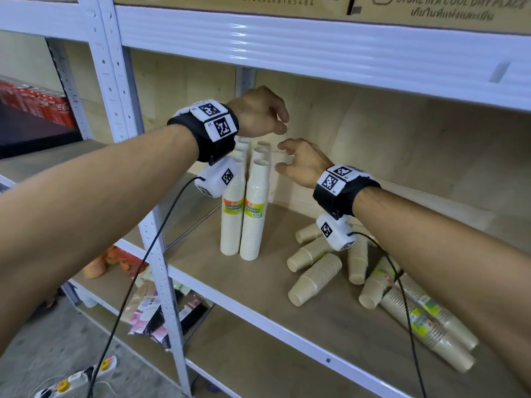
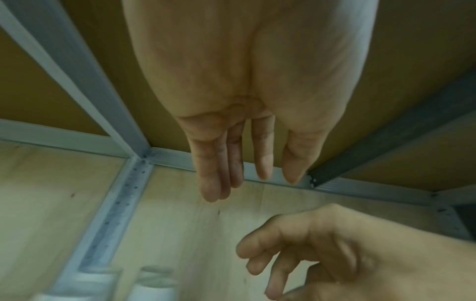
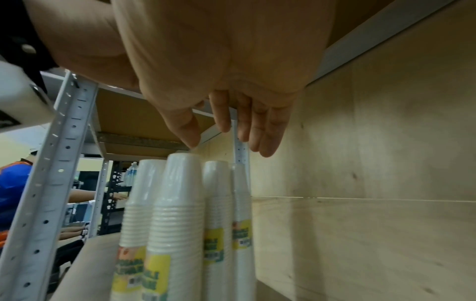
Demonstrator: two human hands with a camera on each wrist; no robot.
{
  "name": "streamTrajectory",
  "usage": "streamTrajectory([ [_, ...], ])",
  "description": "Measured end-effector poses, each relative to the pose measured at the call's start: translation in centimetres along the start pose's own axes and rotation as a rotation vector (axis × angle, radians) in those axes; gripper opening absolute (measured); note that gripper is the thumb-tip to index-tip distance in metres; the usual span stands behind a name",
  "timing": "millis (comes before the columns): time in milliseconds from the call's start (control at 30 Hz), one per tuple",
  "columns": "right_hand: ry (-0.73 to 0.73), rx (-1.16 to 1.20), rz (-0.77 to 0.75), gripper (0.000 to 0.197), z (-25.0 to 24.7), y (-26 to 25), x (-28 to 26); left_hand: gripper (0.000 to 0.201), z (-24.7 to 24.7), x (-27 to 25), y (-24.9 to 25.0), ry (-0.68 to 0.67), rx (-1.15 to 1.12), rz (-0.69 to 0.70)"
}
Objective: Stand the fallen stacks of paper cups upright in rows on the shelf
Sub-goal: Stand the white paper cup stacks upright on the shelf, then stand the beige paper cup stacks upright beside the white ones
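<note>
Several upright stacks of white paper cups (image 1: 255,202) with yellow-green labels stand in two rows at the back left of the wooden shelf (image 1: 287,326). My left hand (image 1: 280,124) hovers just above their tops, fingers relaxed and holding nothing. My right hand (image 1: 283,156) is just right of the stack tops, fingers loosely spread and holding nothing. In the right wrist view the right hand (image 3: 226,138) hangs over the stacks (image 3: 177,213), its thumb tip close to the tallest one. Fallen brown cup stacks (image 1: 314,278) and wrapped fallen stacks (image 1: 431,326) lie on the right of the shelf.
A white shelf beam (image 1: 316,44) runs low overhead, with cardboard boxes (image 1: 431,7) above it. A perforated post (image 1: 161,254) stands left of the cups. Packets (image 1: 149,308) lie on the lower shelf and a power strip (image 1: 77,377) on the floor. A person in blue (image 3: 12,187) is beyond the rack.
</note>
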State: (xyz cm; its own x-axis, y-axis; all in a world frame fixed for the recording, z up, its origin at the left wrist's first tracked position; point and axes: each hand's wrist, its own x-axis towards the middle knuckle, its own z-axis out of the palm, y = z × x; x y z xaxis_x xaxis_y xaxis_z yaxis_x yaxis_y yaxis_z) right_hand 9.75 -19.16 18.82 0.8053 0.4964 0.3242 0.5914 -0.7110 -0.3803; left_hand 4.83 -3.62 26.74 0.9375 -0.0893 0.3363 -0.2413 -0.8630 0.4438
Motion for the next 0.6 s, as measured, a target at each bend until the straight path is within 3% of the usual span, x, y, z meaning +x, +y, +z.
streamTrajectory([
  [300,-0.067,-0.060,0.213,0.053,0.4,7.6,-5.4,0.031,8.7,-0.1,3.4,-0.163,-0.103,0.088],
  [433,-0.150,-0.052,0.293,0.053,2.3,10.3,-8.4,0.036,14.4,-1.0,1.9,-0.276,-0.122,0.037],
  [600,-0.213,-0.042,0.303,0.050,5.1,12.2,-11.5,0.027,19.6,-2.6,-1.1,-0.391,-0.135,-0.064],
])
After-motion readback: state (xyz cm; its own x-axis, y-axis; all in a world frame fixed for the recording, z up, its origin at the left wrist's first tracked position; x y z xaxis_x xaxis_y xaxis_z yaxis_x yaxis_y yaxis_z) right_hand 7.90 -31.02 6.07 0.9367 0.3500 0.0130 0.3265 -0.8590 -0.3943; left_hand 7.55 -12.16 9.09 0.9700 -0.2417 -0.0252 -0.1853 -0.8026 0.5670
